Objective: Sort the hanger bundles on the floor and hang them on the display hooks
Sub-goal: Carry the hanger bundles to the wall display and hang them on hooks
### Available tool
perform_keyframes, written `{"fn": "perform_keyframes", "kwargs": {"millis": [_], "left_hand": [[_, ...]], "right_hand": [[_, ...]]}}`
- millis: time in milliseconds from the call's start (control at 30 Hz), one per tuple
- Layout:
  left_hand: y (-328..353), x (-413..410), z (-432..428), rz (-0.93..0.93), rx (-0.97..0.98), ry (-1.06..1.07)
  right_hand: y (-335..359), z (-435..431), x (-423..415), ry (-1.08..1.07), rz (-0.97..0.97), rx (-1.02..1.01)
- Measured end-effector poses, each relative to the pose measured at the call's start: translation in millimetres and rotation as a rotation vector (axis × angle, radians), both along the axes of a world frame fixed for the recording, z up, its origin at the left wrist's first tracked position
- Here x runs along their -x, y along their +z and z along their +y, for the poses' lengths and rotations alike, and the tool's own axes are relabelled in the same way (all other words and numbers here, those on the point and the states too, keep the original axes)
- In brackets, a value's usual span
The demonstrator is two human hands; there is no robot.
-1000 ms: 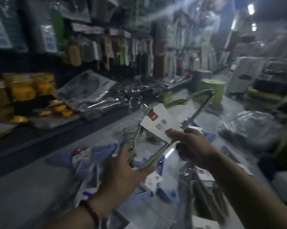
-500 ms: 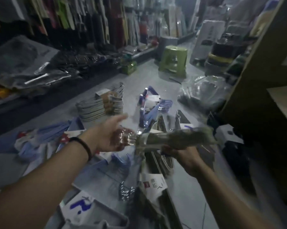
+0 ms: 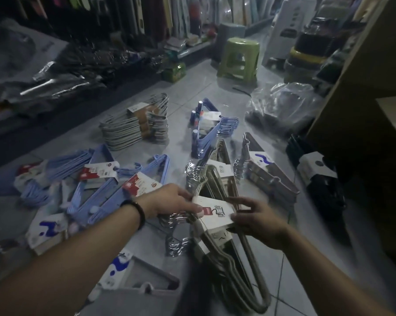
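Note:
An olive-green hanger bundle (image 3: pixel 229 258) with a white paper label (image 3: pixel 215 213) lies on a pile of like bundles on the tiled floor. My left hand (image 3: pixel 169 199) grips the label's left end near the metal hooks. My right hand (image 3: pixel 258 217) holds the label's right end, fingers spread over it. Around lie light-blue bundles (image 3: pixel 96 185), a grey stack (image 3: pixel 135 126), a darker blue bundle (image 3: pixel 206 131), brown-grey bundles (image 3: pixel 267 176) and black ones (image 3: pixel 322 185). No display hooks show clearly.
A green plastic stool (image 3: pixel 240 58) stands at the back. A clear plastic bag (image 3: pixel 281 106) lies right of centre. A wooden shelf unit (image 3: pixel 361 92) rises on the right. Dark shelves of goods (image 3: pixel 78 53) line the left. A grey hanger pack (image 3: pixel 142 288) lies near my left arm.
My head has tilted down from the shelves to the floor. The green bundle, held up a second ago, has come down onto the pile, both hands still on it.

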State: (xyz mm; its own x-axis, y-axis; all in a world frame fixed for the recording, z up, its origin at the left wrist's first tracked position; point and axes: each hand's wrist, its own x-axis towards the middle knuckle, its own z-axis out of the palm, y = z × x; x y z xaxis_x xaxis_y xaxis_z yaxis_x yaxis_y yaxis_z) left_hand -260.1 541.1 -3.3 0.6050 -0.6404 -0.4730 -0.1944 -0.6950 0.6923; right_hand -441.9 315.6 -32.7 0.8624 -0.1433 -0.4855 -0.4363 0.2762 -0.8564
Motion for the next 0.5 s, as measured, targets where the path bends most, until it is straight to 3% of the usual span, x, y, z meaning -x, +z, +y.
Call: {"fn": "perform_keyframes", "kwargs": {"millis": [300, 433, 500], "left_hand": [[-61, 35, -12, -0.133, -0.069, 0.045], [-72, 43, -11, -0.165, -0.152, 0.068], [-68, 46, -14, -0.232, -0.240, 0.011]], "right_hand": [[-48, 41, -17, -0.239, 0.172, 0.619], [-58, 57, -22, -0.169, 0.249, 0.894], [-58, 58, -22, -0.182, 0.257, 0.914]]}}
